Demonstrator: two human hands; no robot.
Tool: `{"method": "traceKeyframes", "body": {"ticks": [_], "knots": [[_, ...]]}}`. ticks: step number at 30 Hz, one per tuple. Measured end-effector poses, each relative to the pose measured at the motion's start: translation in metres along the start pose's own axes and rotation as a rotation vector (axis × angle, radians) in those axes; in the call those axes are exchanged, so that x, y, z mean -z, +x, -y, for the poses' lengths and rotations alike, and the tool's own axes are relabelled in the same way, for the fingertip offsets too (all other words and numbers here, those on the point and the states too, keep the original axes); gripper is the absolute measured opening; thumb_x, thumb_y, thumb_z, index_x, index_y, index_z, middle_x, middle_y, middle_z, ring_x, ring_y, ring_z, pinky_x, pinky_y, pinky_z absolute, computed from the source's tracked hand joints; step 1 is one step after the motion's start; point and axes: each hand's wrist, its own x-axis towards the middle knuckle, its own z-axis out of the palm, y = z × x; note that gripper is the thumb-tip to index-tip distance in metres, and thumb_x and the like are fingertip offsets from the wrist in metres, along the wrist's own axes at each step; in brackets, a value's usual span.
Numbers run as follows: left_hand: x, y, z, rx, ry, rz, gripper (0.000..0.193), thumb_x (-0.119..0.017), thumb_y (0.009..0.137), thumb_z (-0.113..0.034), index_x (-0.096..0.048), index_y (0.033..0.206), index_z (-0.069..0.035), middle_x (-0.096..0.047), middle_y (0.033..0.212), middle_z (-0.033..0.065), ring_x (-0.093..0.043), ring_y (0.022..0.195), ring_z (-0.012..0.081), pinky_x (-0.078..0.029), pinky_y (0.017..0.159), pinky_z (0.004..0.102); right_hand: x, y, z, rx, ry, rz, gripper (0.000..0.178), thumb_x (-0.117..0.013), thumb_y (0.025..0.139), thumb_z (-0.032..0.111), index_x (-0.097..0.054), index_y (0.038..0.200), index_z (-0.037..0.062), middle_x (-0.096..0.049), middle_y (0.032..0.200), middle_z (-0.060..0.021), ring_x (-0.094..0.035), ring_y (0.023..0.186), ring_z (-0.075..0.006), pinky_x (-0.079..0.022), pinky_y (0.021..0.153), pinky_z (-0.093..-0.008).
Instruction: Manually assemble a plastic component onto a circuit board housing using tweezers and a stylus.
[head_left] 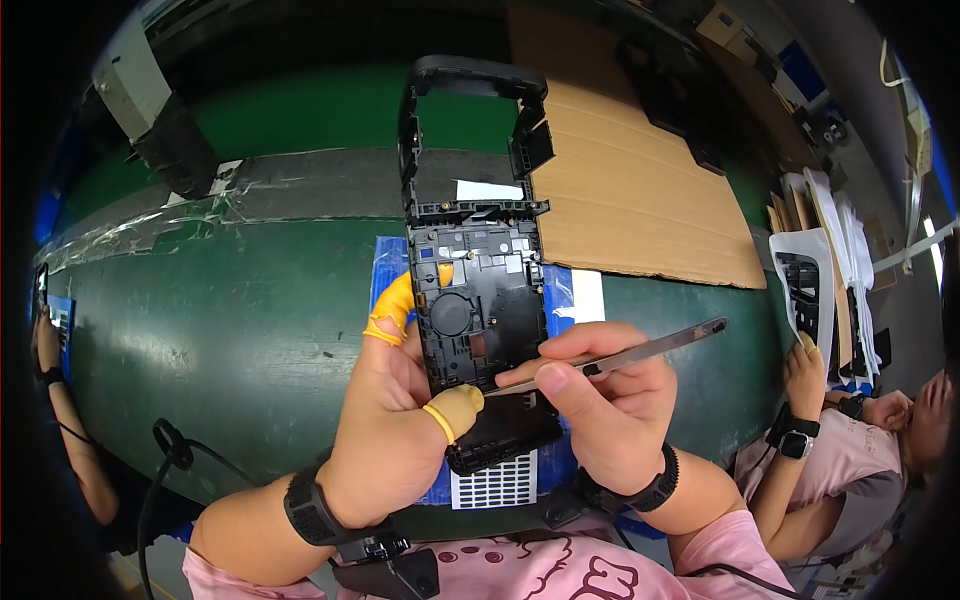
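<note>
As R fingers (pixel 575 397) grip tweezers (pixel 662 347), blk frame (pixel 512 322) sits btwn L fingers (pixel 455 410).

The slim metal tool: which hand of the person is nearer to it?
Right. The right hand pinches the slim metal tool; the left hand holds the black plastic housing, its yellow-covered thumb close to the tool's tip.

Brown cardboard sheet (pixel 640 190) on the green tabletop (pixel 220 330); co-worker (pixel 860 455) with a dark watch (pixel 796 443) at far right

The left hand (pixel 385 430) is at the housing's (pixel 485 290) left, the right hand (pixel 620 425) with tweezers (pixel 660 346) at its right, cardboard (pixel 640 200) behind it to the right, the table (pixel 200 340) beneath.
</note>
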Motion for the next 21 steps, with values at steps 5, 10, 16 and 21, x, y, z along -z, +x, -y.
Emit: {"method": "traceKeyframes", "body": {"ticks": [5, 10, 16, 21], "knots": [[0.008, 0.010, -0.012, -0.120, 0.087, 0.024, 0.078, -0.043, 0.064, 0.019, -0.021, 0.134, -0.007, -0.042, 0.121, 0.0104, -0.047, 0.105, 0.0179, -0.039, 0.090, 0.0297, 0.025, 0.023, 0.017, -0.039, 0.297, -0.052, 0.016, -0.051, 0.085, 0.006, -0.052, 0.100, 0.0030, -0.062, 0.086, -0.0197, -0.047, 0.052, -0.0085, -0.042, 0.053, -0.0188], [0.024, 0.024, -0.039, -0.343, 0.054, -0.100, 0.061, -0.059, 0.073, -0.002, -0.032, 0.127, -0.005, -0.049, 0.113, 0.0090, -0.049, 0.102, 0.0175, -0.041, 0.088, 0.0324, 0.036, 0.037, 0.014, -0.147, 0.139, -0.199, 0.020, -0.053, 0.085, 0.008, -0.055, 0.101, -0.0036, -0.061, 0.094, -0.0163, -0.059, 0.076, -0.0157, -0.048, 0.076, -0.0262], [0.038, 0.035, -0.047, -0.326, -0.042, -0.346, 0.028, -0.049, 0.088, -0.017, -0.047, 0.113, -0.006, -0.052, 0.106, 0.0032, -0.048, 0.098, 0.0118, -0.039, 0.087, 0.0274, 0.027, 0.040, 0.008, -0.377, 0.047, -0.148, 0.022, -0.057, 0.083, 0.011, -0.057, 0.096, -0.0056, -0.062, 0.084, -0.0112, -0.060, 0.077, -0.0157, -0.049, 0.064, -0.0257], [0.033, 0.033, -0.049, -0.191, -0.100, -0.286, 0.025, -0.048, 0.088, -0.018, -0.049, 0.110, -0.006, -0.054, 0.102, 0.0032, -0.051, 0.094, 0.0119, -0.041, 0.085, 0.0285, 0.034, 0.053, 0.005, -0.266, -0.057, -0.176, 0.014, -0.058, 0.080, 0.008, -0.054, 0.087, -0.0029, -0.061, 0.075, -0.0099, -0.058, 0.062, -0.0115, -0.043, 0.049, -0.0200]]}}
